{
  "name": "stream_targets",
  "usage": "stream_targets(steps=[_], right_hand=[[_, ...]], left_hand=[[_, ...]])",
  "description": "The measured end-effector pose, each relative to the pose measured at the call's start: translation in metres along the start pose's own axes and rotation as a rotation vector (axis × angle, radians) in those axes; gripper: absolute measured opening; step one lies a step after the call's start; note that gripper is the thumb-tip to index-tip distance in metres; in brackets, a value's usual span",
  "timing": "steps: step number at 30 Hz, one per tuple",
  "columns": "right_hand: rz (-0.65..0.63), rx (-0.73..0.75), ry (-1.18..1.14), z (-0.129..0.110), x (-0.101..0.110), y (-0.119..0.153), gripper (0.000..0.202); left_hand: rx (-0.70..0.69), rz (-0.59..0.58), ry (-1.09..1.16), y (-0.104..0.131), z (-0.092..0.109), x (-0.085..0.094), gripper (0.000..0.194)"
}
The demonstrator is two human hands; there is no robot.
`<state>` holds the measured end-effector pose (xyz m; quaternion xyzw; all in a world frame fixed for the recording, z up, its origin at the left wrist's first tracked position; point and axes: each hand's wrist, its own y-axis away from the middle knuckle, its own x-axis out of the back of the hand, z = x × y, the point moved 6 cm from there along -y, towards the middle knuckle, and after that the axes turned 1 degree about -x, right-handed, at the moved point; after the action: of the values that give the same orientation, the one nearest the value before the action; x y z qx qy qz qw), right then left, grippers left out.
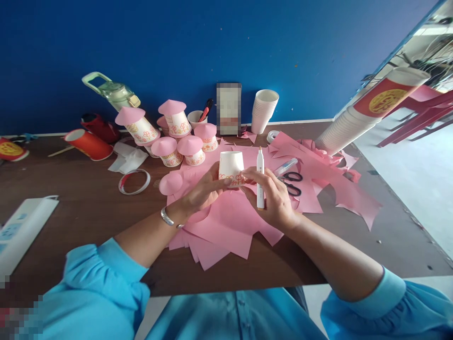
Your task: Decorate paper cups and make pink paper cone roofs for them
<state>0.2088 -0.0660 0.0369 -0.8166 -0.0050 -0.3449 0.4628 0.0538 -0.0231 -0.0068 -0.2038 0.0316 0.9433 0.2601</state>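
A white paper cup [231,163] is held upside down, narrow end up, with red and orange drawings round its lower part. My left hand [203,191] is closed on its left side. My right hand [278,200] grips a white marker [260,182] upright, and its fingertips touch the cup's right side. Pink paper sheets [226,233] lie under both hands. Beside my right hand are black-handled scissors [293,182] and a capped, clear pen-like tube [286,166]. A pink paper cone [171,183] lies left of the cup.
Several decorated cups with pink cone roofs [191,145] stand at the back left. A tape roll [134,182], a red cup [90,144] and a green bottle [115,92] are further left. Cup stacks [264,111] and a phone [228,108] stand near the blue wall.
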Motion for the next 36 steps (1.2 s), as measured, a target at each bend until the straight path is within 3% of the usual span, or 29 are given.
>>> stream_targets(steps=[5,11,22,29,36], right_hand=[[-0.010,0.004,-0.009,-0.001,-0.003,0.001,0.037],[-0.038,0.036,-0.086,-0.005,0.001,-0.001,0.040],[0.153,0.162,-0.061,-0.022,0.024,-0.007,0.031],[0.116,0.217,-0.010,-0.026,0.022,-0.008,0.033],[0.077,0.211,0.006,-0.024,0.022,-0.007,0.034]], left_hand=[[-0.005,-0.083,-0.020,-0.002,-0.002,-0.005,0.035],[0.002,0.014,-0.082,0.000,0.001,-0.002,0.034],[0.009,-0.028,-0.043,0.001,-0.010,0.008,0.026],[-0.008,-0.116,-0.113,0.000,0.001,-0.006,0.024],[-0.025,-0.093,-0.103,0.000,0.004,-0.007,0.022]])
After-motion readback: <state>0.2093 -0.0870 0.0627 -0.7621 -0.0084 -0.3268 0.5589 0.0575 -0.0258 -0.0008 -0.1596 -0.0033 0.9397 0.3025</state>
